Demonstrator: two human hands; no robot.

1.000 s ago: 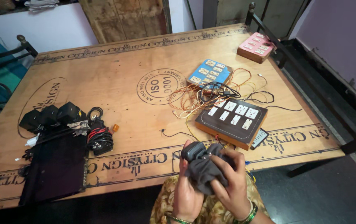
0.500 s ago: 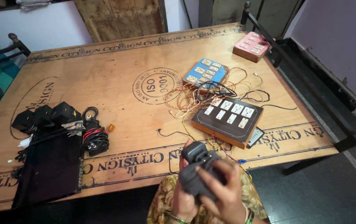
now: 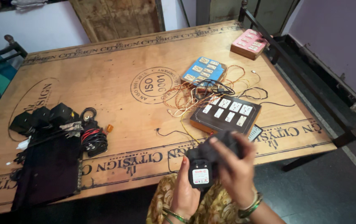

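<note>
Both hands' fingers closed: left (image 3: 186, 191) holds black adapter (image 3: 199, 172), right (image 3: 234, 169) grips dark cloth (image 3: 221, 146).

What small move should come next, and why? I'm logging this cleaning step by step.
Probably draw the grey cloth in the right hand down over the adapter's labelled face. The left hand holds the black adapter with that face turned up and bare, while the cloth covers only its top.

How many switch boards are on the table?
3: a pink switch board at the far right corner, a blue one mid-table, a dark one nearest the hands.
</note>
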